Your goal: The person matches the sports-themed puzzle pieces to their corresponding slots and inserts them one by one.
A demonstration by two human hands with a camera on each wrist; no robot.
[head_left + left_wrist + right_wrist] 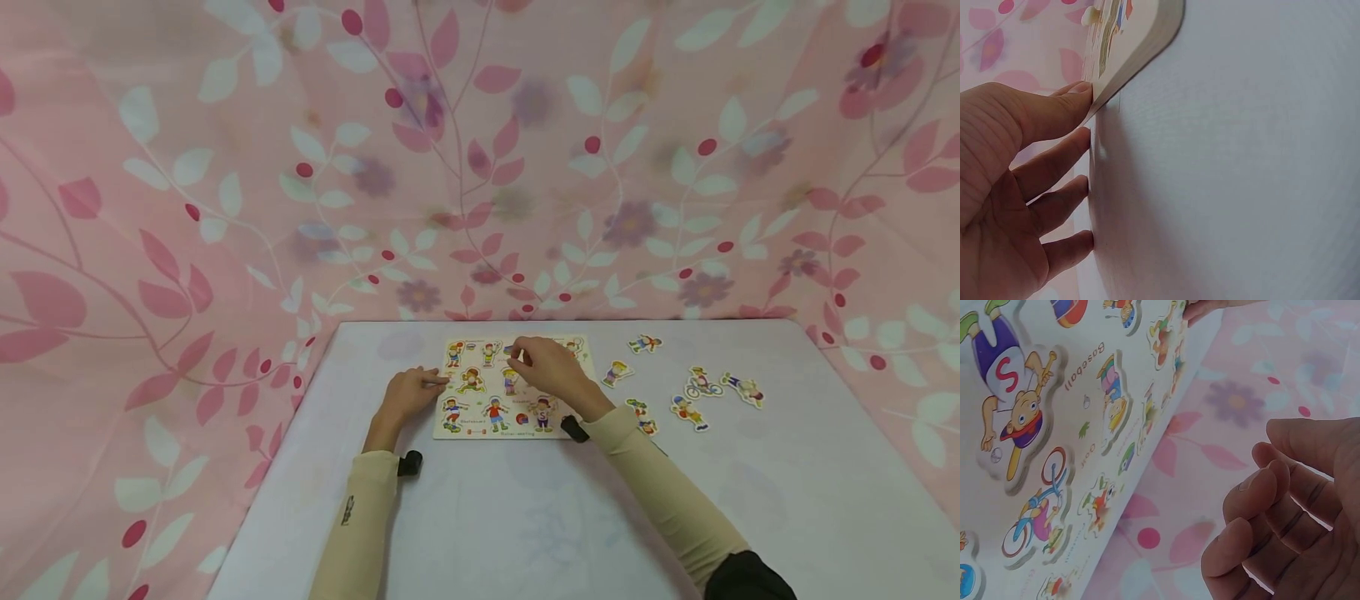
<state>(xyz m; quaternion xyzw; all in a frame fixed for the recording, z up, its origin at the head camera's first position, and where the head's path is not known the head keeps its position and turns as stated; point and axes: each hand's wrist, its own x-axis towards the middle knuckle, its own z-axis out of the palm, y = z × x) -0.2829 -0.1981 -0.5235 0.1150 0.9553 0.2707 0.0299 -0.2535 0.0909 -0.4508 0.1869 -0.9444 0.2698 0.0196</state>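
A puzzle board (439, 421) with colourful sports figures lies flat on the table. My left hand (408, 392) is at its left edge; in the left wrist view the thumb touches the board's edge (1141, 53), while three fingertips rest on the white cloth. Above the board's right half hovers my right hand (553, 371), covering part of the figures. Its fingers (1254, 490) are loosely bent in the right wrist view, and nothing shows between them and the thumb. Close by on the board are a baseball figure (1007, 372) and a cyclist figure (1035, 509).
Several loose figure pieces lie right of the board, among them a cyclist piece (703, 383), a piece beside the board (617, 373) and one at the back (645, 343). Another piece (642, 415) sits partly behind the right sleeve (652, 467). A pink floral curtain (480, 167) hangs behind the table.
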